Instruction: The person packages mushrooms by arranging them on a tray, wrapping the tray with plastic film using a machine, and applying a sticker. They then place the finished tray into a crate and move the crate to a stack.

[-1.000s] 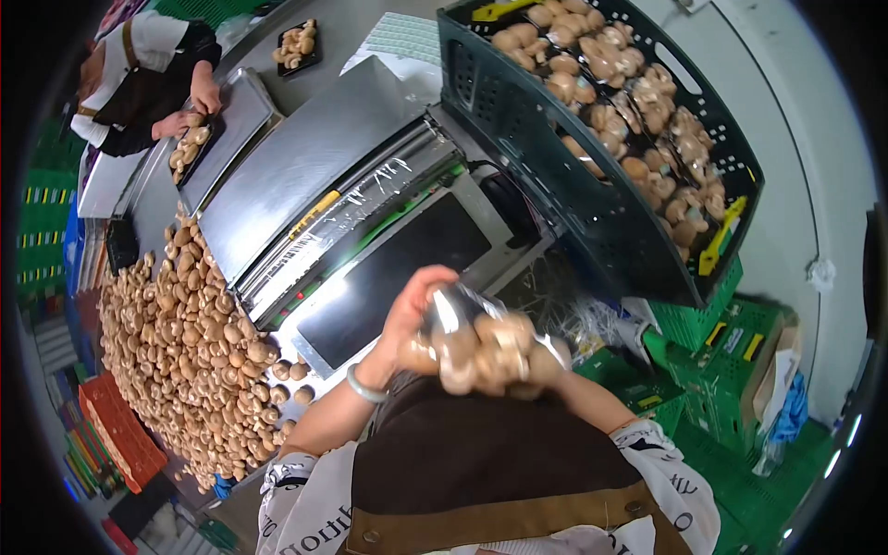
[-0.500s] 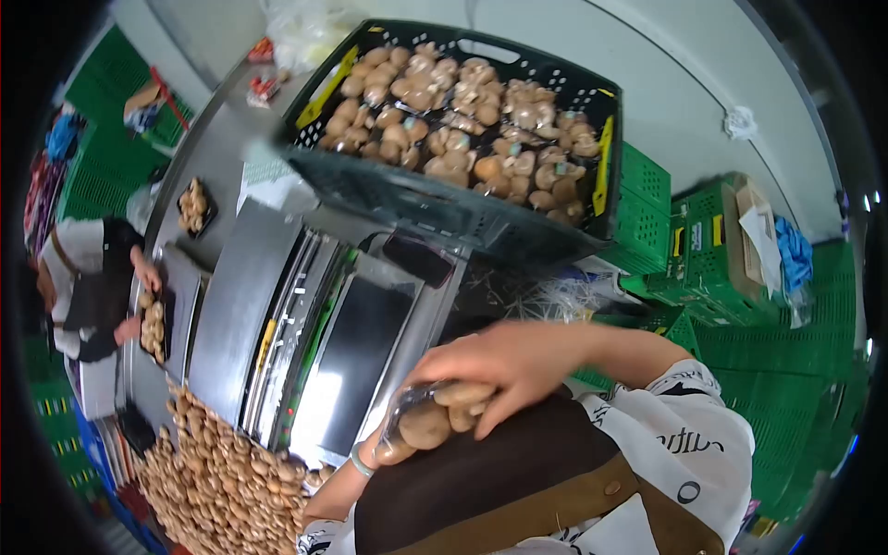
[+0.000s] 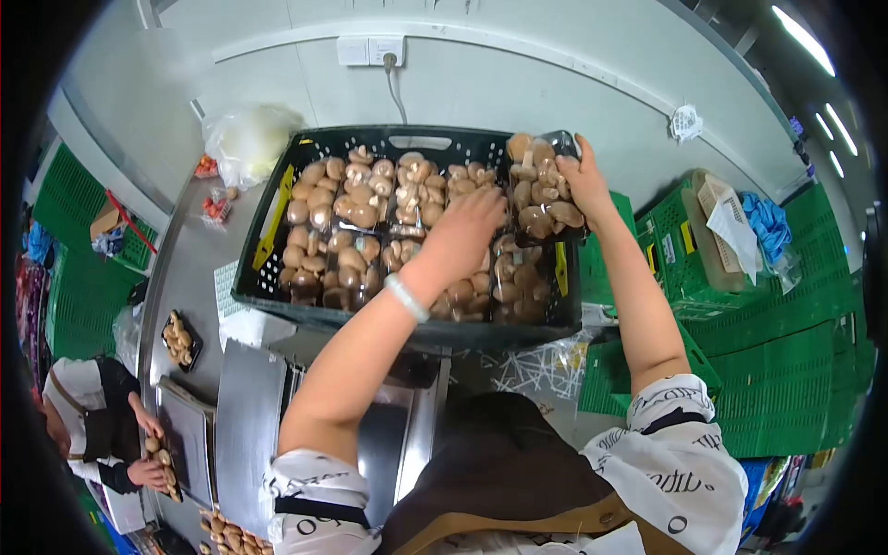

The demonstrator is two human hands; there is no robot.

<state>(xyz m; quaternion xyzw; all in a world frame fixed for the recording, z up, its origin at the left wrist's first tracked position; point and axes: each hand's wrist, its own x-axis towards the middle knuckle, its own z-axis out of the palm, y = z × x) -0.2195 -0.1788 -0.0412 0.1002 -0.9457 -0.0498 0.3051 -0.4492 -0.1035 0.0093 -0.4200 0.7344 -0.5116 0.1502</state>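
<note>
A right hand clasps the edge of a tilted mushroom pack, thumb and fingers closed, at the crate's right end, right of center frame. The left hand, fingers partly curled, reaches among packs; whether it grips one is unclear. A co-worker handles mushrooms, lower left.

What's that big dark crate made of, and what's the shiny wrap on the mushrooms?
The crate looks like hard, smooth plastic: its stiff walls have neat rows of holes. The wrap is probably thin, glossy plastic film, because it glints and mushrooms show through.
</note>
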